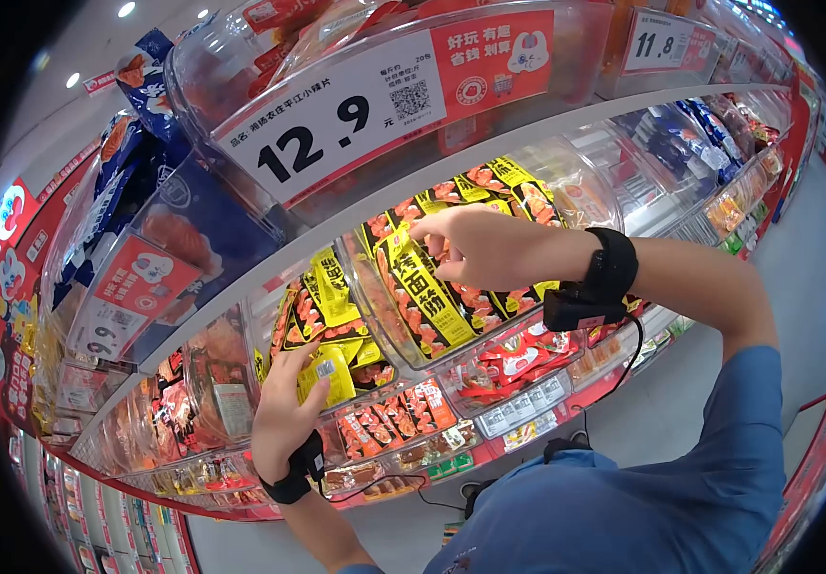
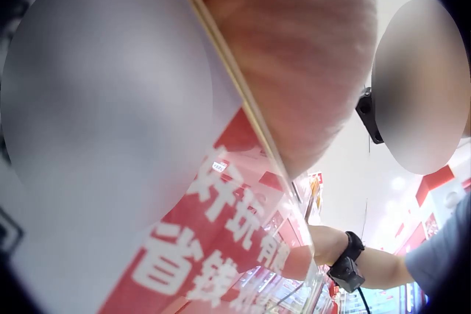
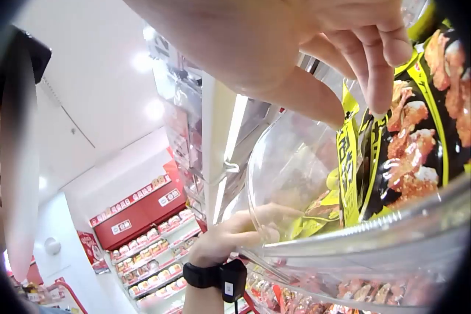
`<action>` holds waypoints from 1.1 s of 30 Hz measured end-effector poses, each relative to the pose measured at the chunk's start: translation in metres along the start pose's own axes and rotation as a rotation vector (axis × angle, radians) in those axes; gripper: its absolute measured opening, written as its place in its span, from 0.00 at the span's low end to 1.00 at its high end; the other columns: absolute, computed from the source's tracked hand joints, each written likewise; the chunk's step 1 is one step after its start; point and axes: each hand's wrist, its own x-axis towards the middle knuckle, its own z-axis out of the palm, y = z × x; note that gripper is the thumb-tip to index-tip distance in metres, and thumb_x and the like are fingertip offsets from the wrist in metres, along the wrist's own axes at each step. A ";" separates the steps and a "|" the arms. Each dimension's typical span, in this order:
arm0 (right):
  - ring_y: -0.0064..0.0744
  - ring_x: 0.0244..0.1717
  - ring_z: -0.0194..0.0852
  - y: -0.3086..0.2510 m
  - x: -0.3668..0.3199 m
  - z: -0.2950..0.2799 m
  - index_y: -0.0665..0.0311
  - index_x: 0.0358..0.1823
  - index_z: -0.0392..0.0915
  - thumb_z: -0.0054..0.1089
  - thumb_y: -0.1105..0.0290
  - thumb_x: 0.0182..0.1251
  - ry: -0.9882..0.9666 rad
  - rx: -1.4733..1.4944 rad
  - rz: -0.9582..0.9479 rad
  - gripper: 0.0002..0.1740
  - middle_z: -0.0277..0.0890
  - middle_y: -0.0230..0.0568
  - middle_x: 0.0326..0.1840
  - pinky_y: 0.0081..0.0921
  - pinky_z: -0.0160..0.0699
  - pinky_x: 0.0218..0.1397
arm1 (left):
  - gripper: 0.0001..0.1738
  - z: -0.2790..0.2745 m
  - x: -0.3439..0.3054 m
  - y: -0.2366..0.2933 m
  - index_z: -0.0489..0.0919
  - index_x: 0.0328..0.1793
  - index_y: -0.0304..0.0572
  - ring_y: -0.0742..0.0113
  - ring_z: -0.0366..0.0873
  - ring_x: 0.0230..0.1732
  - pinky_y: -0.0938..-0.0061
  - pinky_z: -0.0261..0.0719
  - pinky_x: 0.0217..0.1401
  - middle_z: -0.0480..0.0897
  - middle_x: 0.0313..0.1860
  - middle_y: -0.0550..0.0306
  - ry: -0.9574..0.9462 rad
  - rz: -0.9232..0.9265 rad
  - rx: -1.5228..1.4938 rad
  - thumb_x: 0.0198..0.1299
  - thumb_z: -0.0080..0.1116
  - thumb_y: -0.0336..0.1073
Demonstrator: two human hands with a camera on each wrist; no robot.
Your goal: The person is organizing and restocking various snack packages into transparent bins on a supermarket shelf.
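Yellow-and-black packets [image 1: 423, 297] fill a clear bin [image 1: 375, 330] on the shelf. My right hand [image 1: 475, 247] is over them, fingers bent down; in the right wrist view, the hand [image 3: 294, 41] has its thumb and fingertips around the upper edge of a packet [image 3: 349, 159], with a gap between them. My left hand [image 1: 284, 407] is at the neighbouring bin beside a yellow packet [image 1: 329, 375], fingers extended and thumb apart; contact is unclear. The left wrist view shows the hand [image 2: 294, 56] large and blurred behind a price card [image 2: 184, 255].
Above the bins runs a shelf edge [image 1: 518, 124], with a large 12.9 price card [image 1: 327, 124] over it. Blue packaging [image 1: 183, 206] stands at the left. Red packets [image 1: 518, 364] lie in a lower bin. Cables hang from both wrist cameras.
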 end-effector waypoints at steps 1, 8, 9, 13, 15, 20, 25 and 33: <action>0.43 0.42 0.76 -0.006 -0.004 -0.001 0.71 0.63 0.65 0.58 0.73 0.59 -0.038 0.011 0.063 0.29 0.76 0.50 0.42 0.35 0.75 0.46 | 0.23 0.001 0.000 0.001 0.74 0.56 0.34 0.51 0.75 0.51 0.64 0.71 0.55 0.76 0.46 0.46 0.036 -0.008 0.029 0.53 0.60 0.33; 0.41 0.36 0.75 -0.015 -0.035 0.015 0.69 0.34 0.75 0.60 0.72 0.46 0.171 -0.510 -0.391 0.13 0.72 0.44 0.30 0.34 0.75 0.37 | 0.10 0.000 0.000 0.007 0.76 0.38 0.30 0.56 0.74 0.39 0.68 0.71 0.43 0.74 0.36 0.48 0.128 -0.031 0.005 0.53 0.61 0.30; 0.40 0.37 0.74 -0.012 -0.038 0.017 0.69 0.30 0.76 0.60 0.72 0.46 0.138 -0.500 -0.377 0.10 0.72 0.44 0.30 0.35 0.75 0.37 | 0.09 0.000 -0.001 0.008 0.77 0.36 0.30 0.55 0.74 0.37 0.67 0.71 0.42 0.74 0.36 0.47 0.129 -0.040 -0.040 0.53 0.61 0.30; 0.37 0.38 0.71 -0.005 -0.035 0.016 0.67 0.18 0.76 0.61 0.71 0.44 0.192 -0.546 -0.479 0.07 0.71 0.41 0.27 0.34 0.75 0.41 | 0.06 0.000 -0.009 0.007 0.76 0.37 0.30 0.65 0.74 0.35 0.74 0.71 0.40 0.75 0.34 0.54 0.392 -0.066 -0.239 0.59 0.57 0.27; 0.38 0.37 0.73 -0.014 -0.037 0.010 0.69 0.27 0.78 0.61 0.68 0.51 0.205 -0.359 -0.452 0.10 0.74 0.43 0.28 0.33 0.75 0.42 | 0.04 0.006 -0.017 0.013 0.76 0.38 0.30 0.70 0.73 0.36 0.76 0.71 0.42 0.76 0.34 0.57 0.593 -0.036 -0.491 0.62 0.54 0.26; 0.33 0.35 0.79 -0.056 -0.045 -0.017 0.73 0.55 0.70 0.60 0.60 0.64 -0.243 0.400 -0.091 0.26 0.79 0.49 0.35 0.27 0.76 0.40 | 0.04 0.022 -0.026 0.037 0.77 0.40 0.32 0.67 0.75 0.36 0.71 0.74 0.41 0.77 0.36 0.56 1.013 0.248 -0.493 0.60 0.53 0.22; 0.22 0.38 0.81 -0.068 -0.061 0.014 0.71 0.62 0.67 0.67 0.68 0.59 -0.418 1.095 -0.251 0.31 0.82 0.45 0.38 0.22 0.79 0.40 | 0.06 0.036 -0.032 0.109 0.78 0.41 0.37 0.57 0.77 0.35 0.65 0.77 0.36 0.75 0.35 0.52 0.859 0.776 -0.050 0.57 0.58 0.24; 0.44 0.31 0.77 -0.040 -0.091 -0.018 0.57 0.54 0.80 0.57 0.84 0.46 0.101 0.227 -0.520 0.29 0.78 0.41 0.33 0.32 0.75 0.32 | 0.17 0.035 -0.028 0.099 0.84 0.46 0.49 0.60 0.75 0.45 0.63 0.71 0.47 0.78 0.45 0.60 0.452 0.722 0.193 0.47 0.68 0.32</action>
